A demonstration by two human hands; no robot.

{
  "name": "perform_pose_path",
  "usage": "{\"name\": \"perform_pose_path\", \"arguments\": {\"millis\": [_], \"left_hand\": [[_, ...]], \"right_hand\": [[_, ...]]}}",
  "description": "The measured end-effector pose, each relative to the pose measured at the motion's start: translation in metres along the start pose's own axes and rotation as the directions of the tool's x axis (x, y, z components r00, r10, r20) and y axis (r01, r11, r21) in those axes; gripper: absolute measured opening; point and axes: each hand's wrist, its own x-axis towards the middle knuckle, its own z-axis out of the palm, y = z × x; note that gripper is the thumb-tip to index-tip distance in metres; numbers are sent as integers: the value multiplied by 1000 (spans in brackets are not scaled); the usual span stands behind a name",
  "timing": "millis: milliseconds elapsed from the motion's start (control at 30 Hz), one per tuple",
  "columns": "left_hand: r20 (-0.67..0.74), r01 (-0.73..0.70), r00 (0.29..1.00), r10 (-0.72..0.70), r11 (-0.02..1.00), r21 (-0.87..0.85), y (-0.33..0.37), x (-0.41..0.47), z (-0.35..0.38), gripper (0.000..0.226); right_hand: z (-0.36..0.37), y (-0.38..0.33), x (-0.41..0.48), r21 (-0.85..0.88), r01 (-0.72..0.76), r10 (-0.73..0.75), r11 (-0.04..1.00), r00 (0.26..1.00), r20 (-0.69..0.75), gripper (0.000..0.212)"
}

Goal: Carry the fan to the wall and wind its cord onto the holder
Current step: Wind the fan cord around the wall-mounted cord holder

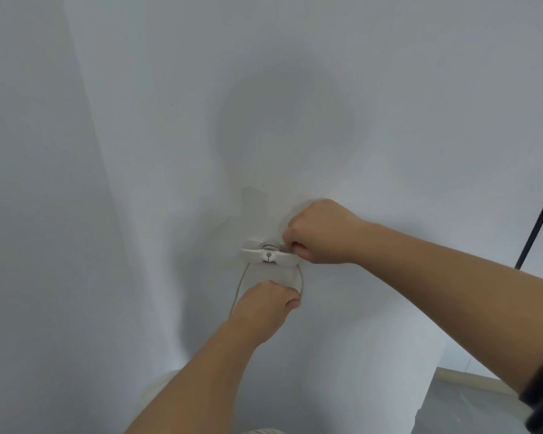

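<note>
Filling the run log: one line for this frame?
stage: winding | left hand: holds cord | right hand: pinches cord at holder | wall

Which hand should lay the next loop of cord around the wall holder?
Probably the left hand: it already grips the slack cord just below the holder, free to swing it around. The right hand is pinching the wound turns at the holder's side, keeping them in place.

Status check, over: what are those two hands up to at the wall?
Right hand pinching cord at holder. Left hand gripping cord loop below. Some turns wound on. Nothing in the way.
</note>
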Motion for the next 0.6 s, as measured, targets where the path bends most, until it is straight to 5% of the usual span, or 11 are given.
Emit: {"name": "perform_pose_path", "arguments": {"millis": [300,600], "left_hand": [[83,157,984,-157,988,8,-12,1,3,26],[74,395,912,-402,914,94,-15,0,-1,32]], "right_hand": [[20,-16,9,356,-133,158,925,987,-43,21],[15,-24,11,390,-120,147,913,988,-41,26]]}}
